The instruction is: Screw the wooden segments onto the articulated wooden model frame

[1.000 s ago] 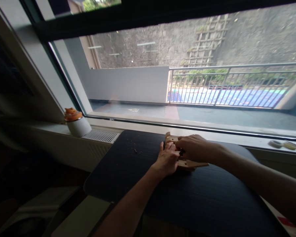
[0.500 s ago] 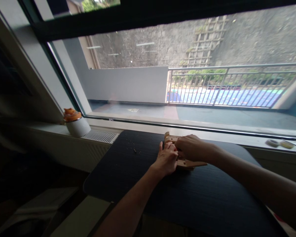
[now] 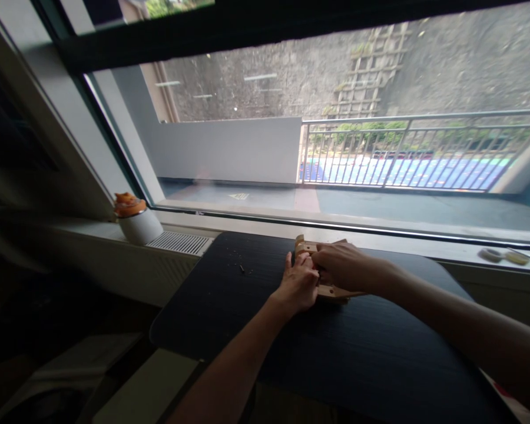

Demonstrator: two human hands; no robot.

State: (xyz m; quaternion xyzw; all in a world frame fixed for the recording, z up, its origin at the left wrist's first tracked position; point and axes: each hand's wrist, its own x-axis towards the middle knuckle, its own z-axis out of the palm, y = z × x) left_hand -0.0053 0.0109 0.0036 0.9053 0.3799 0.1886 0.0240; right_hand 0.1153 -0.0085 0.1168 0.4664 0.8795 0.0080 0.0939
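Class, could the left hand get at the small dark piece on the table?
Probably yes: open tabletop lies between the left hand and the small dark piece, though that hand is at the wooden object.

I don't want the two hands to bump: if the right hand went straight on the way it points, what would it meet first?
The right hand would probably meet the left hand first, at its fingers on the wooden piece; depth there is hard to judge.
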